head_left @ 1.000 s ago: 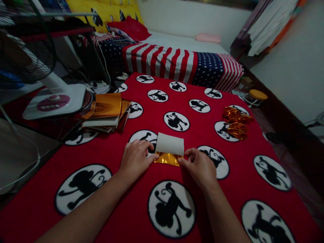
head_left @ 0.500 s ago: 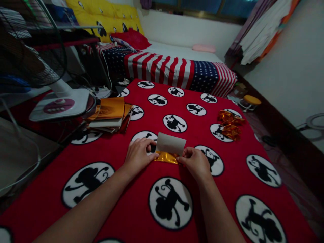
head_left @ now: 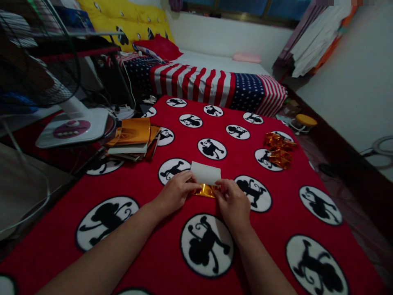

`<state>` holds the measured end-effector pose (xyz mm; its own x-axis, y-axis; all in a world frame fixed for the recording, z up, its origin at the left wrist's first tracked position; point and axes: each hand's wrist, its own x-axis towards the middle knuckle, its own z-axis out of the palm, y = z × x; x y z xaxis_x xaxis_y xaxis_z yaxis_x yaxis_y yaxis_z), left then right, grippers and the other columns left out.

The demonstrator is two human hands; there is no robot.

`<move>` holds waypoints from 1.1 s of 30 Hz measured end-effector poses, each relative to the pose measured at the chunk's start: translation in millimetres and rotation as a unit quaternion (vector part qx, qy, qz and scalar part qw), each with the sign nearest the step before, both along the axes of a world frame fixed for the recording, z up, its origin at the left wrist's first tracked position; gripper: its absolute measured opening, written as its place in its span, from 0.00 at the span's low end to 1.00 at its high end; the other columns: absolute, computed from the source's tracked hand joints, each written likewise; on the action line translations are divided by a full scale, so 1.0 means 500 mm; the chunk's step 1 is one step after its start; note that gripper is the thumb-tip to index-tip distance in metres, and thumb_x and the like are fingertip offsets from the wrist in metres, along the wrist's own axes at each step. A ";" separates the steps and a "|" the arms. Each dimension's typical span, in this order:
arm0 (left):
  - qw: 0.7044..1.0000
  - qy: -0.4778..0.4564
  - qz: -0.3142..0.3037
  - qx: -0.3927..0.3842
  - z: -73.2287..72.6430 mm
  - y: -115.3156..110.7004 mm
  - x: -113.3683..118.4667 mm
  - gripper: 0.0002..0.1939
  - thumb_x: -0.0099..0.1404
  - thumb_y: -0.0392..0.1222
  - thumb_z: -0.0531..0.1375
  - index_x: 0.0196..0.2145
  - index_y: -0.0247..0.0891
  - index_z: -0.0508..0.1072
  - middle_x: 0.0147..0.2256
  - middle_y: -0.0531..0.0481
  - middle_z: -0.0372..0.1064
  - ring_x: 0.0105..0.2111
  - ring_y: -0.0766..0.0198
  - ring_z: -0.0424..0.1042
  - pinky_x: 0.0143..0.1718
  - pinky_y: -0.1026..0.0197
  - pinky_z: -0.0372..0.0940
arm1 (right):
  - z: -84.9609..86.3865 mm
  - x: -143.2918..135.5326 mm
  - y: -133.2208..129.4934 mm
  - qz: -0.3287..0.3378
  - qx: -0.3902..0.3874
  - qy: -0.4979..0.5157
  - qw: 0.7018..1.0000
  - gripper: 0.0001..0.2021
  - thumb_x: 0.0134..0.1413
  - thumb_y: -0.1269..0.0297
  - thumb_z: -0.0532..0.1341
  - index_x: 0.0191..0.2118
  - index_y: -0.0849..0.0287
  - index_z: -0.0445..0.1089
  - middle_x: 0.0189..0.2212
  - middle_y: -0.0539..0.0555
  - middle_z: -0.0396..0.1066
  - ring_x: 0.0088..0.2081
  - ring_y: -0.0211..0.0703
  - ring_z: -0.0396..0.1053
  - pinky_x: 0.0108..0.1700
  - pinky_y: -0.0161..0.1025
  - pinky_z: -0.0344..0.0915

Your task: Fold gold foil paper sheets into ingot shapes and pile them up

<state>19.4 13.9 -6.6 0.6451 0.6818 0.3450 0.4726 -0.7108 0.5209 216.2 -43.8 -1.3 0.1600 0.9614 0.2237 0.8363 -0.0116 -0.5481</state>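
Observation:
A sheet of gold foil paper (head_left: 206, 173) lies in front of me on the red cloth, its pale back facing up and its near edge folded over to show a shiny gold strip. My left hand (head_left: 178, 190) is closed on the left end of that fold, thumb and fingers pressed on it. At the right end, my right hand (head_left: 233, 200) pinches the strip with bent fingers. The fingertips cover both ends of the fold.
A stack of gold paper sheets (head_left: 132, 137) sits at the left edge, beside a fan's white base (head_left: 73, 127). Crumpled-looking folded gold pieces (head_left: 279, 149) lie at the right. The red cloth (head_left: 147, 254) has monkey prints. Beyond stands a bed with a striped cover (head_left: 193, 84).
Both hands have shifted slightly along the fold, fingers bending further over its ends. The pale part of the sheet looks a little narrower and leans back more.

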 end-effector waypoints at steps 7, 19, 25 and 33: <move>0.999 0.032 -0.017 0.020 -0.004 0.004 -0.003 0.16 0.65 0.29 0.54 0.44 0.45 0.76 0.45 0.46 0.70 0.46 0.59 0.67 0.48 0.54 0.62 | -0.010 0.015 -0.019 0.064 0.019 0.026 0.997 0.11 0.61 0.68 0.54 0.44 0.56 0.72 0.36 0.53 0.68 0.35 0.39 0.68 0.36 0.34 0.62; 0.999 0.009 -0.033 -0.010 0.015 -0.014 0.002 0.13 0.65 0.31 0.55 0.44 0.39 0.76 0.49 0.45 0.72 0.47 0.59 0.66 0.49 0.54 0.65 | -0.020 0.028 -0.034 0.110 0.019 0.072 0.991 0.07 0.62 0.67 0.56 0.39 0.57 0.71 0.37 0.54 0.65 0.36 0.39 0.66 0.37 0.36 0.63; 0.999 -0.016 -0.037 -0.007 -0.002 -0.007 0.005 0.11 0.66 0.34 0.57 0.43 0.41 0.76 0.46 0.47 0.74 0.44 0.59 0.68 0.45 0.55 0.66 | -0.015 0.020 -0.027 0.067 0.004 0.060 0.996 0.12 0.61 0.66 0.56 0.49 0.57 0.68 0.37 0.54 0.67 0.37 0.42 0.67 0.38 0.37 0.63; 0.994 -0.065 0.011 -0.091 -0.013 0.003 0.008 0.08 0.64 0.35 0.60 0.41 0.41 0.75 0.47 0.47 0.70 0.48 0.61 0.68 0.50 0.56 0.65 | -0.003 0.018 -0.002 -0.012 -0.080 0.096 0.992 0.02 0.55 0.65 0.61 0.35 0.54 0.69 0.30 0.47 0.68 0.28 0.38 0.65 0.30 0.35 0.57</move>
